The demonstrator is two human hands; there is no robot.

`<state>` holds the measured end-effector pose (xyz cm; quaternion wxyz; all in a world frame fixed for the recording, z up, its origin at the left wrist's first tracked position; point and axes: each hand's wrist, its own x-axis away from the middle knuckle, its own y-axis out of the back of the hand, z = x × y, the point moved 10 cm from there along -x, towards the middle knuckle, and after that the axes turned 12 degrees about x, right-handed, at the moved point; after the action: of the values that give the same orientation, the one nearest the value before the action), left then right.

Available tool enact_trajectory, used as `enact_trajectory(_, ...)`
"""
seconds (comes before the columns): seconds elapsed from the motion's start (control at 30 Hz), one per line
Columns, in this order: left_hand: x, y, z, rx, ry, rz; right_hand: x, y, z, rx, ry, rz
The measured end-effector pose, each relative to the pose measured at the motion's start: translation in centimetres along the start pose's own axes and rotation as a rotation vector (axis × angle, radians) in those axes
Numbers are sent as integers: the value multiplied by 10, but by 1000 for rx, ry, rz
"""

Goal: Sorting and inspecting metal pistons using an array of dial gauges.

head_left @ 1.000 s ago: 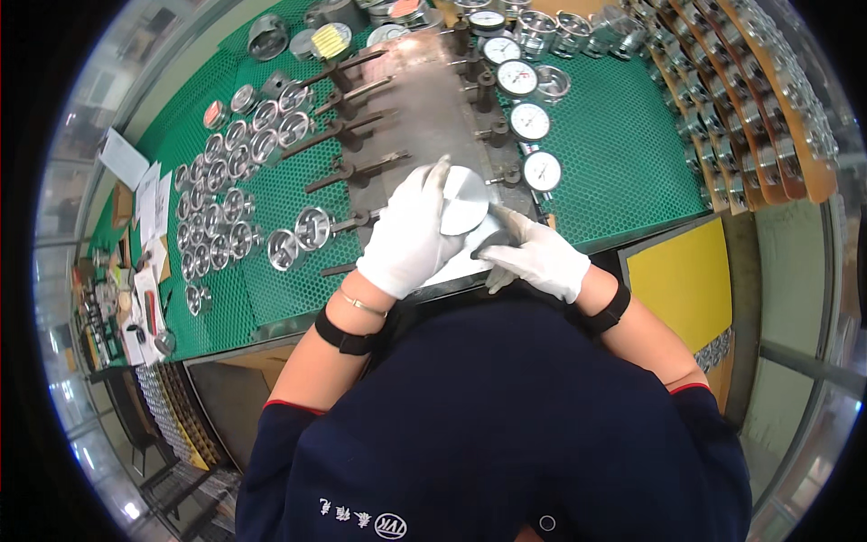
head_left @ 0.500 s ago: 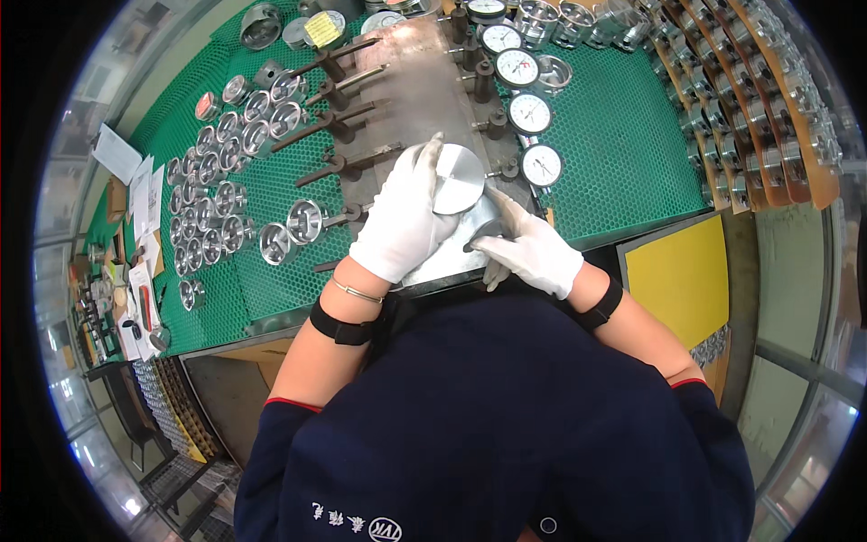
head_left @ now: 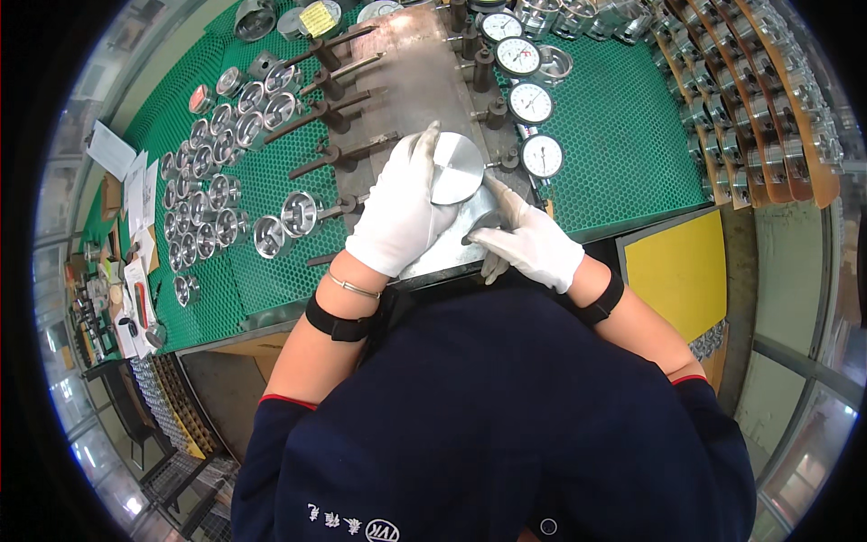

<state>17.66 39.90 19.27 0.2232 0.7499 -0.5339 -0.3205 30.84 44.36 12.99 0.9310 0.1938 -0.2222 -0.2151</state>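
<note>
The metal cylinder [head_left: 461, 176] sits on the grey steel plate [head_left: 406, 81] near its front edge, its flat round top face turned up toward us, and we hold it between both gloved hands. Our left hand [head_left: 397, 217] lies against its left side with the fingers stretched up along the rim, pressed to the part rather than curled round it. Our right hand [head_left: 528, 244] comes in from the lower right and pinches the cylinder's lower wall between thumb and forefinger.

Just right of the cylinder stands a dial gauge [head_left: 542, 155], its stem reaching toward the part; three more dial gauges [head_left: 517, 56] run up the plate's right edge behind it. On the plate's left side a row of dark lever clamps [head_left: 339, 158] points inward, crowding the space beside our left hand. The plate rests on a green mesh mat [head_left: 623, 144]. To the left on the mat lie many similar shiny cylinders [head_left: 212, 194] in rows, two of them [head_left: 284, 226] close to our left wrist. A yellow pad [head_left: 677, 271] lies at the right, and racks of parts [head_left: 759, 99] line the far right edge.
</note>
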Motion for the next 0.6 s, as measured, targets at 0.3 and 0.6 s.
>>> enact_trajectory(0.3, 0, 14, 32, 852, 410, -37, -1, -1, -1, -23, 66, 5)
enact_trajectory(0.6, 2, 13, -6, 98, 30, 97, 0, -7, -4, -265, -34, 107)
